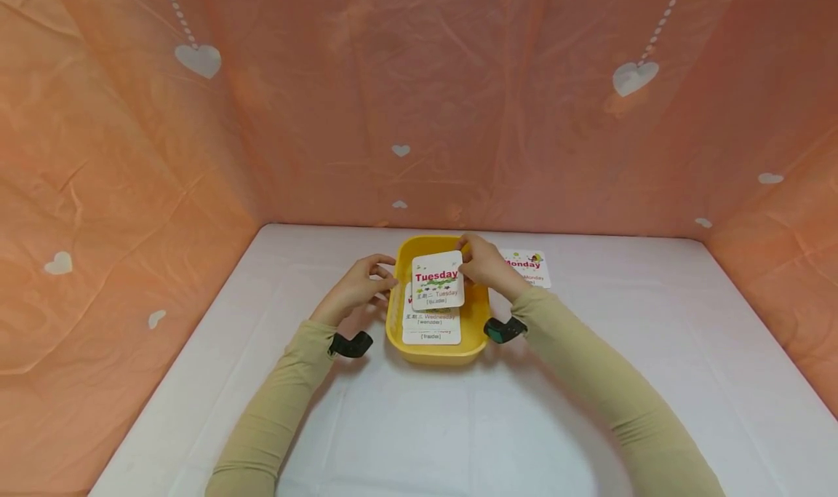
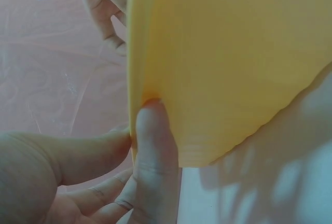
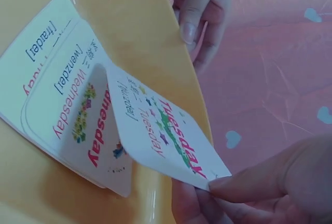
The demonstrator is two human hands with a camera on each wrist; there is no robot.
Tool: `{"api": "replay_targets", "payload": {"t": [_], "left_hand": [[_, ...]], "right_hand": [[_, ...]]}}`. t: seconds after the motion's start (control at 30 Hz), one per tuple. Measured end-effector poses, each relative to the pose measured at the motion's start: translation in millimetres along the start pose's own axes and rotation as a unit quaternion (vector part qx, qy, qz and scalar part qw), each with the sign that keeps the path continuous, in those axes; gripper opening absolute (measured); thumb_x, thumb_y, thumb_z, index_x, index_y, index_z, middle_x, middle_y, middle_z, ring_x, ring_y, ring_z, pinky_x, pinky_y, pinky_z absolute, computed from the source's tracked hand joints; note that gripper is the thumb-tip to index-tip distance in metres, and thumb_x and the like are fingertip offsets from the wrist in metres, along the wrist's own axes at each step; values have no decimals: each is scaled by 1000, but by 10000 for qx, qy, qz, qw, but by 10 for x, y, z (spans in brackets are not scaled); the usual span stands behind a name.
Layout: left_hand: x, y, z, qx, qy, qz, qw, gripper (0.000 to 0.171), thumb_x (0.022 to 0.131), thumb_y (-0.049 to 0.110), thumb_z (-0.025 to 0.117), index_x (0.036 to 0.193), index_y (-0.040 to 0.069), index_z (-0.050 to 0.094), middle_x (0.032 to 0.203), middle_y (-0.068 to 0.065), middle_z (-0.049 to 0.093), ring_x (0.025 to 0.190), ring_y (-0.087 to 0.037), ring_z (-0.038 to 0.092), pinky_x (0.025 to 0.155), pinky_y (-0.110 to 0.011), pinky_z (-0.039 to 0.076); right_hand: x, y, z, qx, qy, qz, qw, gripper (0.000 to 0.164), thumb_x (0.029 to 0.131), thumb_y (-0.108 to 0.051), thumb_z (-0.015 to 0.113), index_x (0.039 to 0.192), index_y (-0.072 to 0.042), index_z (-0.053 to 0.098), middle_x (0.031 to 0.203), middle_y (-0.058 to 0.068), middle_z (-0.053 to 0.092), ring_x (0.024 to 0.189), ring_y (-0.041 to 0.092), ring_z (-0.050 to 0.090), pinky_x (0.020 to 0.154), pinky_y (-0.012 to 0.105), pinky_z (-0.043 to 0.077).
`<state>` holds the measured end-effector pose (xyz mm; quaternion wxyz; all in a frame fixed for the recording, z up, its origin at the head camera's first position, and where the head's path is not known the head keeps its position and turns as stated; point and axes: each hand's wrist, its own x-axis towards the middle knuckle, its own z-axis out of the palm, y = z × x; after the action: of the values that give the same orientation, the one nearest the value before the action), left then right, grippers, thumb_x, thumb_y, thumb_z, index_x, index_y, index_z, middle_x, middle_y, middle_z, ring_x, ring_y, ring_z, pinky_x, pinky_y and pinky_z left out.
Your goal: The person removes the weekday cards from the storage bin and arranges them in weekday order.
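Head view: on a white table (image 1: 419, 424), a yellow tray (image 1: 437, 358) sits between two hands. The right hand (image 1: 487, 264) pinches the Tuesday card (image 1: 437, 281) by one corner between thumb and fingers, tilting it above the tray. The card's lower part overlaps the Wednesday card (image 1: 432, 321); whether the two touch is hard to tell. The Wednesday card lies in the tray, over a card marked "fraidei" (image 1: 432, 338) whose lower edge sticks out. The left hand (image 1: 356, 284) grips the tray's left rim, the thumb at the edge and a finger flat along the outer wall. Behind the right hand, outside the tray, the Monday card (image 1: 535, 270) lies on the table, partly covered by that hand.
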<state>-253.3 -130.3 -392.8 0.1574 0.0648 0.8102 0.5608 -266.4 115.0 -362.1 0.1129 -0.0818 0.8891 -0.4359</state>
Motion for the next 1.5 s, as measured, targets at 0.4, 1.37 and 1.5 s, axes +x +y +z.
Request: {"api": "replay_targets", "payload": {"t": [0.4,1.37,1.5], "left_hand": [[-3,3,9,65,31,12,10000,45,94,4,60,135,1,43,101,-19,57,68,-22,63,68,-42,57],[-27,-15,0,8,-74,92,9999,44,94,7,59,135,1,45,101,-18,55,73,-22,65,67,-41,56],[-21,-23,2,43,-71,90,9999,43,94,7,59,135,2,45,101,-18,55,73,-23,65,67,-41,56]], "right_hand": [[-114,61,-278,817,42,-49,9966,36,93,3,53,127,-1,42,101,22,60,77,27,63,71,37,56],[-436,596,-1102,973,574,32,9936,47,96,3,50,139,3,30,117,26,51,95,27,56,84,42,52],[-455,745,-1197,1086,624,56,9921,54,94,4,52,142,3,27,125,25,46,101,26,53,83,36,52]]}}
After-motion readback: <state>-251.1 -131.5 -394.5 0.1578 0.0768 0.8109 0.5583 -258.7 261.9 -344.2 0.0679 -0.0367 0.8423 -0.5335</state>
